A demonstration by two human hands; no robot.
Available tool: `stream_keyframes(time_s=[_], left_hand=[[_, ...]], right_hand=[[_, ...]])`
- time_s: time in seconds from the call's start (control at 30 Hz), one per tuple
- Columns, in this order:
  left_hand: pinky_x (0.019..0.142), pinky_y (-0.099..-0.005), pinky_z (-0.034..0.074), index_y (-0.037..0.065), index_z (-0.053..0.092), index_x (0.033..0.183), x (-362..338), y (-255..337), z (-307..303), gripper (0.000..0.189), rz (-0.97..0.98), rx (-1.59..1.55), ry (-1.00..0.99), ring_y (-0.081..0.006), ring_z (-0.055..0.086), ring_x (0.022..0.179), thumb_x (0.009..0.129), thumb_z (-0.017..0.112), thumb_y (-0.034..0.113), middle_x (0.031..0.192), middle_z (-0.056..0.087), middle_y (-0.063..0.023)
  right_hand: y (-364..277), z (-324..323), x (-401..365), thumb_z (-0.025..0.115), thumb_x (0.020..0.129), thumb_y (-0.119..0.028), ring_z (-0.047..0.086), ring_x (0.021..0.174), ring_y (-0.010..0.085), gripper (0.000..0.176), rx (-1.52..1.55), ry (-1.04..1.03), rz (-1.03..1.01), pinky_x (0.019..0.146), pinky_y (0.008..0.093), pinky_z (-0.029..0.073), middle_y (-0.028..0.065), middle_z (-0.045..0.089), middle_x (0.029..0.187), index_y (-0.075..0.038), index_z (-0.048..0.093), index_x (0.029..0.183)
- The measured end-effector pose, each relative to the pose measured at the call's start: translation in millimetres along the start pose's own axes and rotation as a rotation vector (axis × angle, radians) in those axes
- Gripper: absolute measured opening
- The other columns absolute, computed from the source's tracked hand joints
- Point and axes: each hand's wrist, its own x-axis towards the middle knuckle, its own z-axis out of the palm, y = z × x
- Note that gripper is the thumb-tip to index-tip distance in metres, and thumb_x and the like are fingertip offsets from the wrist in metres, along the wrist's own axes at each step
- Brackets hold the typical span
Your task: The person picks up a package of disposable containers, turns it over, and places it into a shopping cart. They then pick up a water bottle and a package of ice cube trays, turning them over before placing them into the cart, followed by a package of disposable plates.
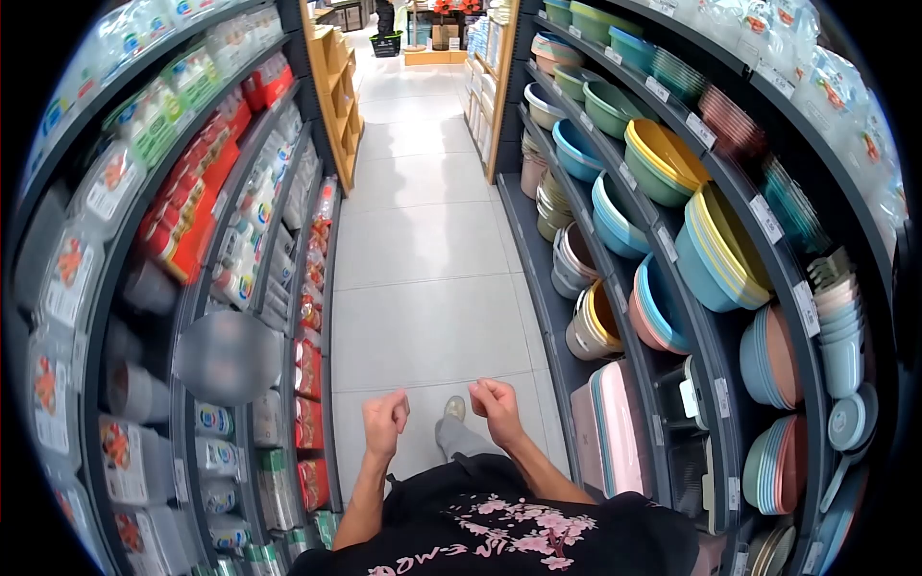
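In the head view, my left hand (386, 420) is raised in front of my body with its fingers curled into a loose fist. My right hand (494, 407) is held at about the same height, also closed, its thumb against the curled fingers. No object shows in either hand, and neither touches a shelf. Between and below them are the grey floor tiles (427, 326), my shoe (454, 408) and a grey trouser leg. My dark shirt (480, 538) carries a pink blossom print.
Shelves on the left hold plastic containers (69, 274), red packs (192, 197) and wrapped goods. The right shelves carry stacked basins (725, 250), buckets (594, 322) and pink storage lids (615, 422). Farther along the aisle stand wooden shelves (336, 86) and a dark basket (386, 44).
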Motion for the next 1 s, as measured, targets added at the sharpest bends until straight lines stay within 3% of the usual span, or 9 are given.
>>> stream_keyframes(time_s=[0.27, 0.4, 0.47, 0.5, 0.57, 0.67, 0.77, 0.8, 1.0], left_hand=[[0.043, -0.0284, 0.022, 0.004, 0.043, 0.039, 124.9, 11.1, 25.9, 0.043, 0.092, -0.027, 0.164, -0.0110, 0.031, 0.041, 0.081, 0.046, 0.004, 0.039, 0.044, -0.0055], [0.045, -0.0264, 0.027, 0.000, 0.052, 0.046, 162.1, 7.2, 37.9, 0.042, 0.052, 0.064, 0.224, -0.0106, 0.036, 0.043, 0.087, 0.047, 0.007, 0.042, 0.047, -0.0060], [0.051, -0.0247, 0.036, -0.004, 0.064, 0.060, 180.4, 8.9, 41.4, 0.038, -0.048, 0.165, 0.178, -0.0103, 0.049, 0.052, 0.093, 0.053, 0.011, 0.057, 0.059, -0.0078], [0.051, -0.0247, 0.036, -0.004, 0.064, 0.060, 189.3, 10.2, 39.9, 0.038, -0.046, 0.173, 0.205, -0.0103, 0.049, 0.052, 0.093, 0.053, 0.011, 0.057, 0.059, -0.0078], [0.066, -0.0249, 0.046, -0.005, 0.071, 0.084, 209.0, 11.8, 37.6, 0.025, -0.032, 0.198, 0.005, -0.0104, 0.059, 0.071, 0.097, 0.061, 0.014, 0.080, 0.066, -0.0073], [0.076, -0.0259, 0.048, -0.003, 0.070, 0.098, 237.8, 22.5, 38.4, 0.012, -0.045, 0.057, 0.000, -0.0100, 0.061, 0.083, 0.094, 0.068, 0.008, 0.093, 0.064, -0.0051], [0.083, -0.0257, 0.048, -0.001, 0.067, 0.099, 264.5, 14.9, 13.6, 0.009, -0.073, 0.030, -0.048, -0.0098, 0.061, 0.087, 0.092, 0.071, 0.004, 0.091, 0.062, -0.0035], [0.073, -0.0232, 0.045, 0.003, 0.059, 0.081, 273.9, 16.4, 10.2, 0.015, -0.030, 0.036, -0.023, -0.0076, 0.054, 0.077, 0.090, 0.071, -0.001, 0.081, 0.055, -0.0007], [0.057, -0.0250, 0.026, 0.007, 0.036, 0.060, 346.0, -4.3, -27.6, 0.046, 0.016, 0.122, -0.017, -0.0058, 0.032, 0.062, 0.093, 0.067, 0.003, 0.063, 0.034, 0.0043]], right_hand=[[-12.3, -18.6, 129.0, 0.060, 0.099, -0.014, 0.027, 0.054, 0.0038, 0.045, -0.047, 0.065, -0.068, 0.049, 0.0253, 0.021, -0.0073, 0.033, 0.059, -0.012, 0.036, 0.061], [-20.9, -25.1, 169.1, 0.062, 0.099, -0.014, 0.025, 0.056, 0.0028, 0.046, -0.022, 0.040, -0.054, 0.050, 0.0253, 0.020, -0.0082, 0.033, 0.059, -0.012, 0.037, 0.061], [-26.1, -22.5, 183.5, 0.064, 0.099, -0.015, 0.025, 0.057, 0.0020, 0.046, 0.003, -0.004, -0.003, 0.051, 0.0244, 0.020, -0.0095, 0.032, 0.060, -0.012, 0.037, 0.061], [-28.1, -21.4, 190.3, 0.064, 0.098, -0.014, 0.033, 0.061, 0.0024, 0.036, -0.039, -0.014, -0.037, 0.055, 0.0231, 0.028, -0.0076, 0.040, 0.066, -0.010, 0.044, 0.069], [-37.4, -9.9, 205.8, 0.065, 0.098, -0.014, 0.041, 0.065, 0.0027, 0.026, -0.070, -0.052, -0.060, 0.059, 0.0218, 0.035, -0.0057, 0.048, 0.072, -0.008, 0.051, 0.076], [-47.0, -0.9, 229.9, 0.069, 0.095, -0.014, 0.058, 0.098, 0.0102, 0.019, -0.060, -0.041, -0.156, 0.091, 0.0262, 0.047, 0.0018, 0.058, 0.102, -0.004, 0.056, 0.105], [-27.1, -14.9, 252.5, 0.069, 0.095, -0.011, 0.057, 0.092, 0.0086, 0.017, -0.078, -0.089, -0.034, 0.086, 0.0242, 0.047, 0.0011, 0.058, 0.097, -0.004, 0.055, 0.101], [-27.1, -12.1, 260.3, 0.070, 0.094, -0.009, 0.050, 0.082, 0.0057, 0.021, -0.049, -0.065, 0.000, 0.076, 0.0223, 0.043, -0.0007, 0.054, 0.089, -0.007, 0.050, 0.088], [-18.2, 8.1, 330.4, 0.067, 0.097, -0.012, 0.030, 0.062, 0.0039, 0.046, -0.255, 0.041, -0.063, 0.054, 0.0252, 0.024, -0.0056, 0.040, 0.066, -0.013, 0.033, 0.065]])
